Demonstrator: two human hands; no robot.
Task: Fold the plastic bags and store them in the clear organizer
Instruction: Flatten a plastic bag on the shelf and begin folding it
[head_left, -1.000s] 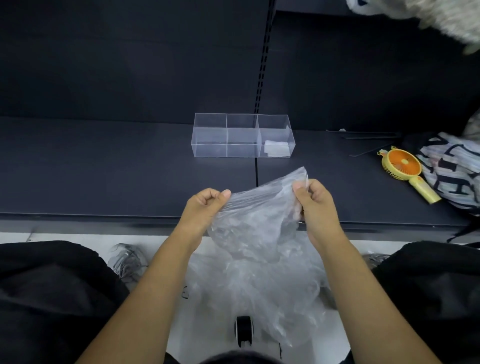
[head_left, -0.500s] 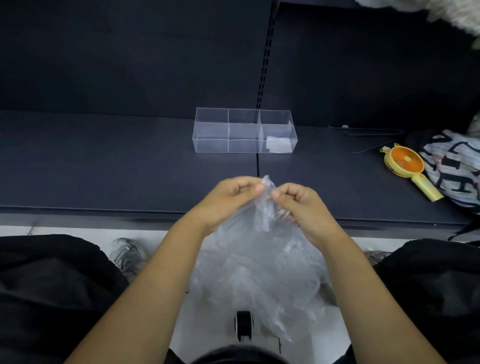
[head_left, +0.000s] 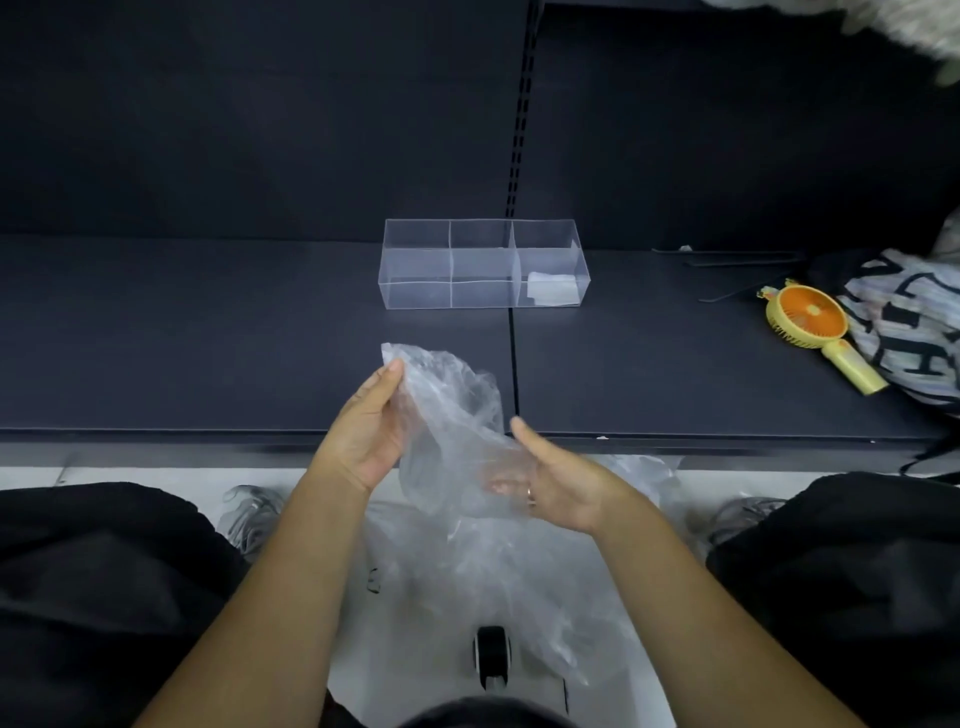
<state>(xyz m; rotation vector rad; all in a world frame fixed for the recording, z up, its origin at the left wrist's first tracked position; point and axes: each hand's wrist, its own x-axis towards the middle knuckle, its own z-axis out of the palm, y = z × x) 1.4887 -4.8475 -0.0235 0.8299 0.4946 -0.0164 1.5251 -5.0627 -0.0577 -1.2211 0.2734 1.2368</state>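
We see a crinkled clear plastic bag (head_left: 452, 415) held up in the air over the front edge of the dark shelf (head_left: 208, 338), between the two hands. The left hand (head_left: 371, 431) stands palm-inward and pinches the bag's upper corner between thumb and fingers. The right hand (head_left: 558, 483) lies palm-up beneath the bag's lower part, its thumb lifted clear of the plastic and its fingers (head_left: 498, 478) showing blurred through the film; it is open and carries the bag rather than clasping it. Farther back, at the middle of the shelf, sits the clear rectangular organizer (head_left: 415, 293) with its dividers, and a small folded white-looking plastic bag (head_left: 553, 288) lies in its right-hand compartment; the other compartments look bare. Toward the right edge of the shelf lies a yellow handheld fan with an orange centre (head_left: 810, 325), just beside a pale cloth bag printed with black letters (head_left: 914, 322). Below the hands, on the white floor (head_left: 343, 623) between our dark-trousered knees, rests a loose heap of clear plastic bags (head_left: 519, 587) — and a small black wheel (head_left: 491, 657) shows at its near side.
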